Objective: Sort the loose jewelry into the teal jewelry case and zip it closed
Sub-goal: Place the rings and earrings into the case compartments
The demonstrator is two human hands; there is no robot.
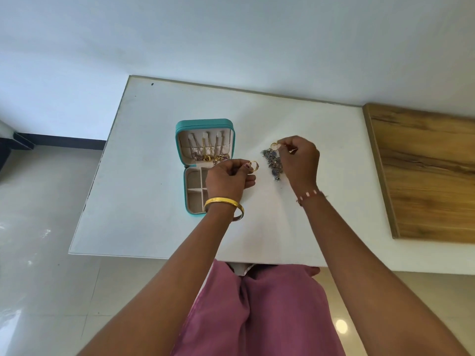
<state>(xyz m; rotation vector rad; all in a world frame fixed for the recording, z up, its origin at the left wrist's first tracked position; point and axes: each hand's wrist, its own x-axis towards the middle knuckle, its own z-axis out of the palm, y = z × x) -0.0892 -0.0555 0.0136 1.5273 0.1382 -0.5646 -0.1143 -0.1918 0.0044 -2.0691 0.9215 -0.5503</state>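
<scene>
One teal case (204, 124) lies open on the white worktop (154, 201), chains hung in its lid; their count can't be made out. Two gold rings are seen: one ring (253, 166) is pinched by the left hand (227, 179) just right of the case, a second ring (274, 145) by the right hand (299, 160). The dark jewelry pile (271, 163) is partly hidden by the right fingers. The case tray is partly blocked by the left wrist and its bangle (223, 204). A wood board (426, 173) is cut off at right.
</scene>
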